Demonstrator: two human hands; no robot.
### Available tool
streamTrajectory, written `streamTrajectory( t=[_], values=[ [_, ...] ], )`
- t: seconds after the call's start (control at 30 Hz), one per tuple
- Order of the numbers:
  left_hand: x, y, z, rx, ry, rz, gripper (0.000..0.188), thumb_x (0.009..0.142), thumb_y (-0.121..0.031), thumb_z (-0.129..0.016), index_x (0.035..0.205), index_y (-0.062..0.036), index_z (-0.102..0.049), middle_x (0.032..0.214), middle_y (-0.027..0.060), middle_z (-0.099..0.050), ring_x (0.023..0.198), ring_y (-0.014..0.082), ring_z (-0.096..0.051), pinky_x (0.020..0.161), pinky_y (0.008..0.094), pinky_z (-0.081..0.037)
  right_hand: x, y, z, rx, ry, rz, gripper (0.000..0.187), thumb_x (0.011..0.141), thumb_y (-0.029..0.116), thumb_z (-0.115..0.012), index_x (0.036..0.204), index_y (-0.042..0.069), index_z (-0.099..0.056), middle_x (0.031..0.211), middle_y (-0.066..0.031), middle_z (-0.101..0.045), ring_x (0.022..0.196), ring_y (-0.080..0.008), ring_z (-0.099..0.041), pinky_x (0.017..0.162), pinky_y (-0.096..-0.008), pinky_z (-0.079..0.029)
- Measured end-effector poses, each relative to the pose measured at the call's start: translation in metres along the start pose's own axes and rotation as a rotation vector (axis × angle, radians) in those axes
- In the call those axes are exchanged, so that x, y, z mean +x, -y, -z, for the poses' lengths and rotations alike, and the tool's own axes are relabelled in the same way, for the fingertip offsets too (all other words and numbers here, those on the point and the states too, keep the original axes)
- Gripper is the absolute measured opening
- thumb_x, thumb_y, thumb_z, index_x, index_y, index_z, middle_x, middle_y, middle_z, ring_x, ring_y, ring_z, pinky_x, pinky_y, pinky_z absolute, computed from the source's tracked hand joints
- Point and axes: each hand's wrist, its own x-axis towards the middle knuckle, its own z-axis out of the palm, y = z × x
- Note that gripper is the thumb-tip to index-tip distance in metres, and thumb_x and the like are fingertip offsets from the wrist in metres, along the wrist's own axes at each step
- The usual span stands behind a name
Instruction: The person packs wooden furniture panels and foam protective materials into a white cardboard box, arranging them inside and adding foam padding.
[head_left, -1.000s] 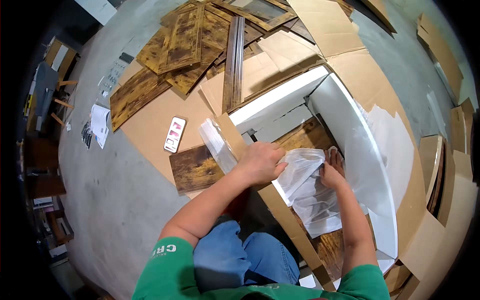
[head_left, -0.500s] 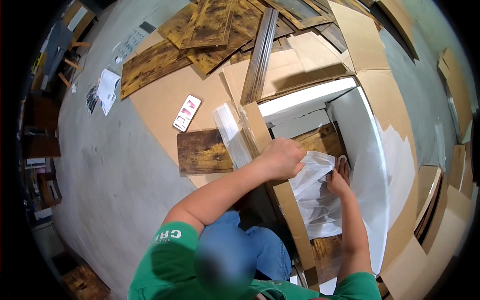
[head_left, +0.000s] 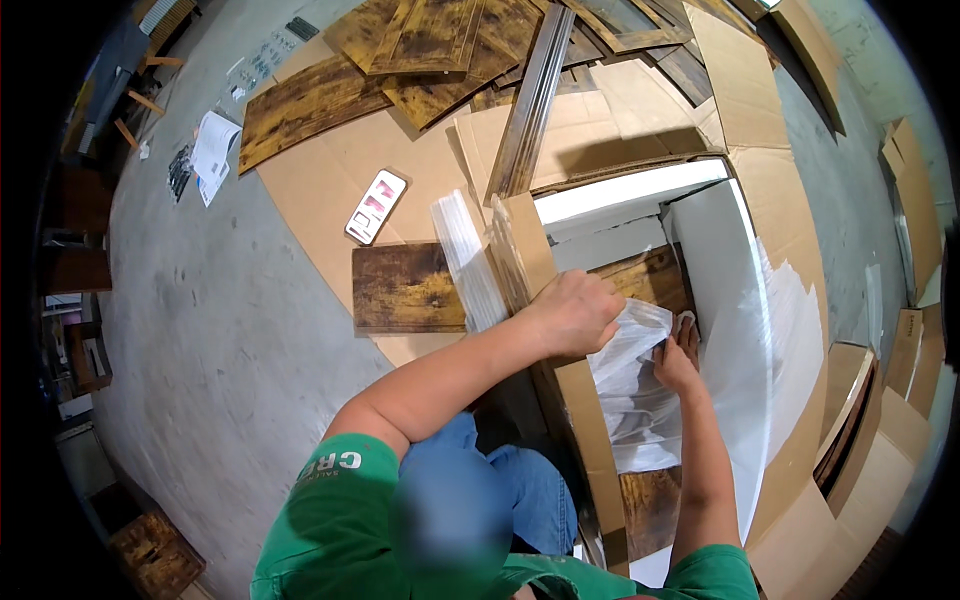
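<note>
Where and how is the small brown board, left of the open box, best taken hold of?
Probably pinched at its left edge, coming from the left: the brown board lies flat with that edge uncovered, while the white strip overlaps its right side in view. The left hand seems better placed.

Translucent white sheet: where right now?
Head view, right of centre: the translucent white sheet is inside the cardboard box, over a wood-grain panel, with the left hand at its upper left, the right hand at its upper right.

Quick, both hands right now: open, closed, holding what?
Left hand: closed, holding the white plastic wrap.
Right hand: at the same wrap; whether it grips cannot be told.
</note>
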Motion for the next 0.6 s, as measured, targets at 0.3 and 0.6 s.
streamTrajectory(
  t=[0.3,0.6],
  values=[
    [-0.001,0.001,0.004,-0.014,0.102,0.050,0.019,0.075,-0.025,-0.063,0.074,-0.0057,-0.062,0.077,0.0109,-0.061,0.080,0.0303,-0.061,0.070,0.0410,-0.049,0.001,0.008,0.006,0.009,0.032,-0.006,0.071,0.086,0.023,-0.048,0.144,0.002,-0.015,0.149,-0.0284,-0.009,0.137,-0.0451,-0.009,0.113,-0.0467,-0.011],
    [-0.002,-0.001,0.004,0.046,0.132,0.047,0.021,0.077,-0.025,-0.062,0.077,-0.0044,-0.063,0.079,0.0117,-0.063,0.080,0.0289,-0.062,0.072,0.0392,-0.049,0.000,0.004,0.002,-0.017,0.010,0.051,0.067,0.086,0.025,-0.048,0.142,-0.002,-0.022,0.147,-0.0309,-0.012,0.135,-0.0467,-0.012,0.112,-0.0477,-0.014]
  ],
)
